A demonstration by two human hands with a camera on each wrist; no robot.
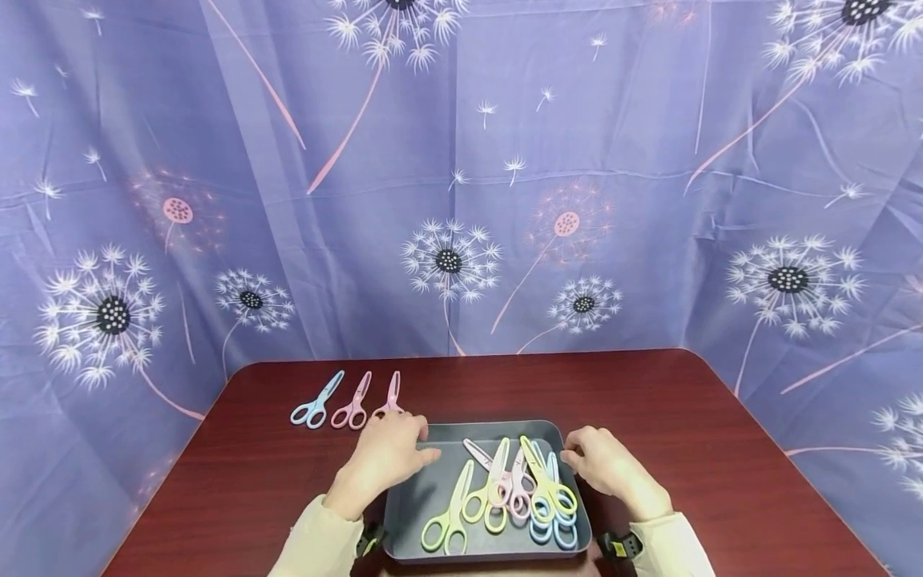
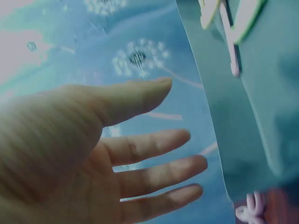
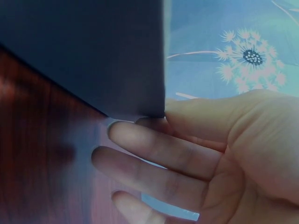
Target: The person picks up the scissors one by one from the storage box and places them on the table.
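A dark grey tray (image 1: 411, 505) holds several pairs of scissors: yellow-green scissors (image 1: 450, 513) on the left, yellow scissors (image 1: 495, 490) overlapping pink ones (image 1: 521, 485) mid-tray, and more yellow scissors (image 1: 548, 485) lying over blue ones (image 1: 566, 525) at the right. My left hand (image 1: 389, 453) hovers at the tray's left rim, its fingers spread with nothing between them. Beside the tray's right wall is my right hand (image 1: 609, 461); in the right wrist view its thumb (image 3: 201, 116) meets the tray's edge while the loosely bent fingers lie outside the wall.
On the table (image 1: 252, 473), left of and behind the tray, blue scissors (image 1: 317, 401), pink scissors (image 1: 353, 401) and another pink pair (image 1: 392, 393) lie in a row. My left hand partly covers the last pair. A purple dandelion-print cloth (image 1: 505, 200) hangs behind the table.
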